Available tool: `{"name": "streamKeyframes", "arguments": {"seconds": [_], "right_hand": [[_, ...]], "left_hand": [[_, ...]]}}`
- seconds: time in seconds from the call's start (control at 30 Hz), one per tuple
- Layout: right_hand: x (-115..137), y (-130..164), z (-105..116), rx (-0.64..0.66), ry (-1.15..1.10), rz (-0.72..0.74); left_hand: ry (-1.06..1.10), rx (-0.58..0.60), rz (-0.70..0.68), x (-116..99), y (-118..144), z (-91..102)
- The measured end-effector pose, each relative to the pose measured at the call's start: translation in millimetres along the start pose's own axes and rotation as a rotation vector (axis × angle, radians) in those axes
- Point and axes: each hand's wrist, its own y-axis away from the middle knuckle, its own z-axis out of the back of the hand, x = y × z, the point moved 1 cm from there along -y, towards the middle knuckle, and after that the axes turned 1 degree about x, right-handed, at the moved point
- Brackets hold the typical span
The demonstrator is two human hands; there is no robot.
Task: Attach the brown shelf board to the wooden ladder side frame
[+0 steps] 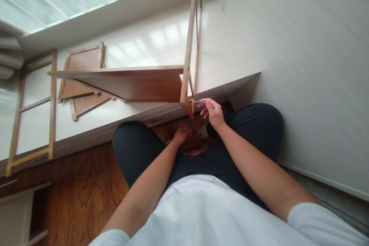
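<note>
Ladder frame [34,109]: lying flat on the white platform [225,54] at far left.
Loose panels [82,80]: lying just right of it, overlapping.
Shelf board [129,80]: sticking out level from the upright frame [188,46], which is standing at the platform edge.
Left hand [181,136]: hanging low between the knees, fingers loosely curled, holding nothing visible.
Right hand [212,112]: pinching a thin metal tool [199,101], its tip touching the upright frame's lower end.

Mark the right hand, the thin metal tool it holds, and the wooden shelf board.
right hand [213,112], head view, back of hand.
thin metal tool [199,101], head view, mid shaft.
wooden shelf board [135,84], head view, underside.
</note>
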Motion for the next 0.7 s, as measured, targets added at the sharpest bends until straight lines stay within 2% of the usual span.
{"name": "streamKeyframes", "arguments": {"seconds": [0.7], "right_hand": [[-1.3, -1.9, 0.4, -0.033, 0.016, 0.016]], "left_hand": [[-0.011, -0.003, 0.013, -0.8, 0.7, -1.0]]}}
